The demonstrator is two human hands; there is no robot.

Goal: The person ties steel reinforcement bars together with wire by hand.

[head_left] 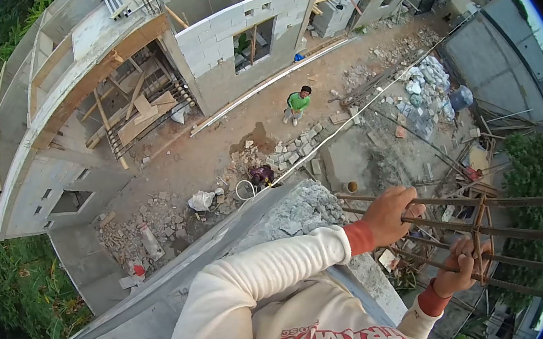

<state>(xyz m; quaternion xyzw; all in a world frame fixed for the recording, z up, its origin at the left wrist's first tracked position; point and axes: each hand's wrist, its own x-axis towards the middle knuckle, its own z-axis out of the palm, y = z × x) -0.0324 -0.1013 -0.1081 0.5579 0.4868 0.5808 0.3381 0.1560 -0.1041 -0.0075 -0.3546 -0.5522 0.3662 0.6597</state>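
My left hand [389, 217], in a white sleeve with a red cuff, has its fingers wrapped round one of the upper steel bars of a rebar cage [523, 230]. Lower and further right, my right hand [457, 270] is closed round a lower bar, close beside a square stirrup [480, 232] that ties the bars together. The bars look rusty and ribbed and stretch out to the right. Their near end meets a rough, broken concrete edge [310, 209] by my left forearm.
Far below lies a dirt yard where a person in a green shirt [298, 102] stands. Rubble [156, 224], a pile of white bags [428, 92] and a long pale pole [347, 123] are down there. Unfinished block walls [214, 37] rise beyond. A sloping concrete ledge [133, 308] runs left of me.
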